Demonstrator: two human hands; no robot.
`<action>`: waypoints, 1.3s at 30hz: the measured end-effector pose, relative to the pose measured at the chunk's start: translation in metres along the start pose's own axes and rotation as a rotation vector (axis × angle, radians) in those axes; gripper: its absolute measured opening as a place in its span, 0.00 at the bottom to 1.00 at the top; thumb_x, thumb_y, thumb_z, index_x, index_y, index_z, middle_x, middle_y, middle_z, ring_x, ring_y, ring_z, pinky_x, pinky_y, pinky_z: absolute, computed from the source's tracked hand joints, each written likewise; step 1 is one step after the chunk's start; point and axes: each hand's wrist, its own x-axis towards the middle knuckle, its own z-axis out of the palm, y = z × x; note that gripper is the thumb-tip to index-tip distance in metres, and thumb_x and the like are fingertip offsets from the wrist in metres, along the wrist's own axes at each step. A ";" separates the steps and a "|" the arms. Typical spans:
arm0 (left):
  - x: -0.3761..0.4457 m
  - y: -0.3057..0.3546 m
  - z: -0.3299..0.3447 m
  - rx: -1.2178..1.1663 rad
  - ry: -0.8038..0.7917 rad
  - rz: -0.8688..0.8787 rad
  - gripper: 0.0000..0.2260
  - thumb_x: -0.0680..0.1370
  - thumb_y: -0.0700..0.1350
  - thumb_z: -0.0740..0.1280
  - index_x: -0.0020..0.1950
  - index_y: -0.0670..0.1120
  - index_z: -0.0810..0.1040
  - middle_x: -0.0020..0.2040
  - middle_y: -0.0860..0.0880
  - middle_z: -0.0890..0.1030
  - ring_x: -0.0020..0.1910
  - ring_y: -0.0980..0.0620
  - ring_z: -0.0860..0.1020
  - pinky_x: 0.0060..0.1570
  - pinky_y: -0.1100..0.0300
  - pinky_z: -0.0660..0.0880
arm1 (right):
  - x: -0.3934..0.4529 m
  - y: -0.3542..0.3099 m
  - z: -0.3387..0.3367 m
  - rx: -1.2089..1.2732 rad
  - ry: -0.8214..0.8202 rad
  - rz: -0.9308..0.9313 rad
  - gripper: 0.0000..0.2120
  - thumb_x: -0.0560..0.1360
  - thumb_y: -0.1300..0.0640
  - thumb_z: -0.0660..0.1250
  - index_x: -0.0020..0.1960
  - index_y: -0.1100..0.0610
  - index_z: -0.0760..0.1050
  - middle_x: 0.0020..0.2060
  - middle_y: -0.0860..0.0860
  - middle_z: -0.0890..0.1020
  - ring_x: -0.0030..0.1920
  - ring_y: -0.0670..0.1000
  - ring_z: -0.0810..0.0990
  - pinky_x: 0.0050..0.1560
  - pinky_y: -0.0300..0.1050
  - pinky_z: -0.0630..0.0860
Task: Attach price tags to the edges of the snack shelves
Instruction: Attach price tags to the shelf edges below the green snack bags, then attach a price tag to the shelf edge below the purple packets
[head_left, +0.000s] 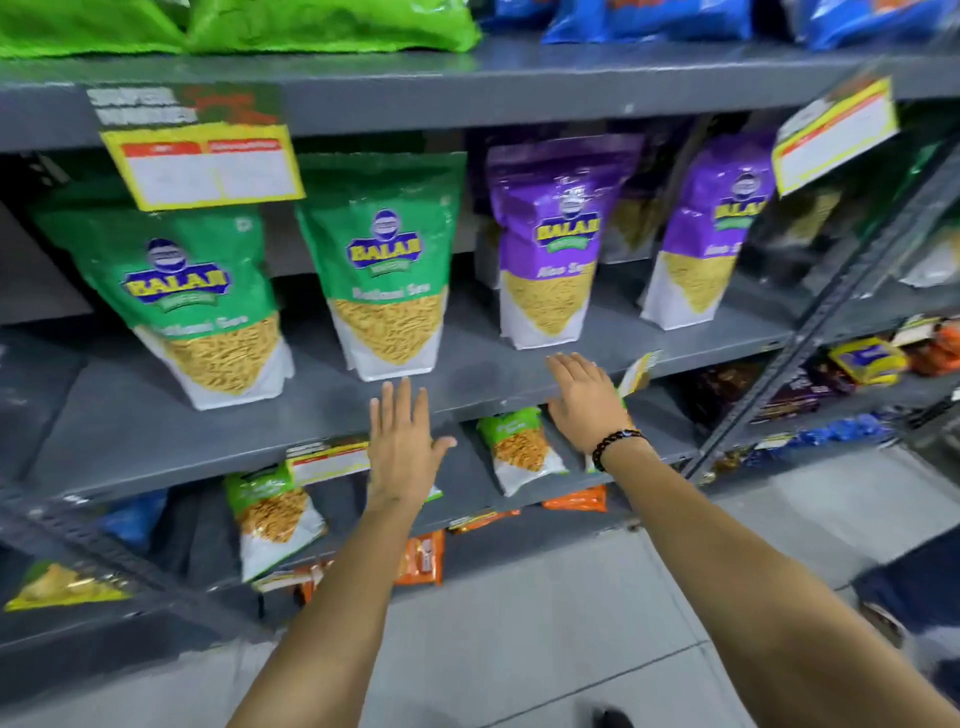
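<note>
**Both bare hands flat at the middle shelf edge**

Two bare forearms reach up from the bottom of the frame toward a grey metal shelving unit that fills the upper two thirds. On its middle shelf stand two green stand-up snack pouches at centre left and two purple stand-up snack pouches at centre right. Smaller green snack packets lie on the shelf below, with orange packets under those.

A yellow-bordered price tag with a red strip hangs from the upper shelf edge at upper left, another yellow-bordered tag tilts at upper right. A third yellow and red price tag sits on the middle shelf's front edge, just left of the left hand.

That hand lies open, fingers spread and pointing up, palm against the shelf front, holding nothing. The right hand, a dark bead bracelet on its wrist, is also open and flat at centre; a small yellow tag shows at its far side, touching or just beside it, I cannot tell which.
</note>
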 end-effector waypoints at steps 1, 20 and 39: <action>0.005 0.025 0.006 -0.009 -0.007 0.033 0.32 0.76 0.57 0.64 0.74 0.43 0.59 0.77 0.40 0.54 0.76 0.40 0.49 0.75 0.45 0.47 | -0.002 0.022 -0.006 -0.018 0.009 0.015 0.26 0.76 0.62 0.59 0.72 0.60 0.57 0.73 0.57 0.63 0.74 0.56 0.58 0.74 0.55 0.56; 0.085 0.274 0.055 -0.118 0.015 -0.192 0.23 0.78 0.57 0.62 0.68 0.45 0.69 0.78 0.41 0.50 0.76 0.40 0.48 0.75 0.42 0.45 | 0.053 0.222 -0.022 0.098 -0.106 -0.145 0.21 0.73 0.59 0.67 0.65 0.59 0.69 0.70 0.58 0.67 0.71 0.57 0.62 0.71 0.54 0.63; 0.143 0.307 0.041 0.239 -0.036 0.300 0.06 0.76 0.45 0.68 0.50 0.50 0.83 0.76 0.45 0.61 0.76 0.39 0.50 0.74 0.41 0.44 | 0.014 0.210 0.052 0.331 -0.005 0.430 0.09 0.75 0.52 0.66 0.53 0.54 0.79 0.76 0.57 0.42 0.75 0.61 0.41 0.74 0.64 0.46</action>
